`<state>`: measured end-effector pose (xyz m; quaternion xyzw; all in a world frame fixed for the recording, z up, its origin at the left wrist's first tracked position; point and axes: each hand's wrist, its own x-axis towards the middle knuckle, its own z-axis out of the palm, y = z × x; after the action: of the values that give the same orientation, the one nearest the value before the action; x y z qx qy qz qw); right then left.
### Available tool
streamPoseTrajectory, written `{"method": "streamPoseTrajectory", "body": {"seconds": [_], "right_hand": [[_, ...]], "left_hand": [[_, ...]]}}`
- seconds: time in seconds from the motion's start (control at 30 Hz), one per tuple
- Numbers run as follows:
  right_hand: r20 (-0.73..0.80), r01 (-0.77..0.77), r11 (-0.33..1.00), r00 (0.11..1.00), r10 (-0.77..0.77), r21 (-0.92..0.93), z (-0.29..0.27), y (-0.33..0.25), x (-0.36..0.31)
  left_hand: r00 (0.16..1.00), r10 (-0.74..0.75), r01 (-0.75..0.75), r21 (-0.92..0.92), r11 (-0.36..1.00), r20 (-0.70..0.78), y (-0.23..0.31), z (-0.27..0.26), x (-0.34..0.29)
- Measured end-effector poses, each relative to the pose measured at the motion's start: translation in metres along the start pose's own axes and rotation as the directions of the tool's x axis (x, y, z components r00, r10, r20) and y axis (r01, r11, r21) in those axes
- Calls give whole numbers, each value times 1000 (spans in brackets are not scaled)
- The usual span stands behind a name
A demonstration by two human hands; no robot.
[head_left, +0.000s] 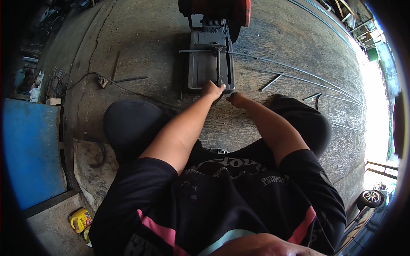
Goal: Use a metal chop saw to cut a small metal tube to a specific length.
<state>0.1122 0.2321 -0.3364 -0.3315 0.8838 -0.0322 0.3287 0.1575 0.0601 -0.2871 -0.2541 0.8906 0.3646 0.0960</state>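
A cut-off saw with a red guard (244, 13) stands on the ground ahead of me, its dark metal base (200, 70) reaching toward my knees. A thin metal rod (190, 51) lies crosswise in the saw's vise and runs far out to the right. My left hand (211, 91) is closed around the end of the vise's screw handle (220, 77), at the front of the base. Just right of it, my right hand (238, 100) is beside the base's front right corner. Its fingertips are dark and partly hidden, so what they touch is unclear.
More long rods (299, 77) and a short cut piece (271, 82) lie on the right. A cable (128, 90) crosses the ground on the left, near a dark bar (130, 79). A blue panel (32, 149) and yellow container (80, 220) are at far left.
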Motion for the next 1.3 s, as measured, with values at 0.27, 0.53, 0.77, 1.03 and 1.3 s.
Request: {"method": "streamPoseTrajectory", "body": {"seconds": [0.27, 0.53, 0.77, 1.03, 1.3], "right_hand": [[122, 182, 966, 979, -162, -182, 23, 1, 20], [-49, -81, 986, 995, 89, 145, 47, 15, 38], [316, -390, 686, 918, 240, 614, 24, 2, 40], [528, -506, -151, 815, 240, 849, 13, -29, 27], [235, -263, -384, 965, -119, 885, 83, -3, 79]], "left_hand": [[996, -8, 5, 40, 999, 93, -15, 18, -9], [998, 59, -57, 96, 994, -21, -30, 46, -3], [1000, -22, 20, 118, 993, 17, -20, 46, -1], [997, -26, 19, 95, 995, 69, -17, 41, 3], [993, 2, -13, 90, 996, 118, -22, 32, 5]]}}
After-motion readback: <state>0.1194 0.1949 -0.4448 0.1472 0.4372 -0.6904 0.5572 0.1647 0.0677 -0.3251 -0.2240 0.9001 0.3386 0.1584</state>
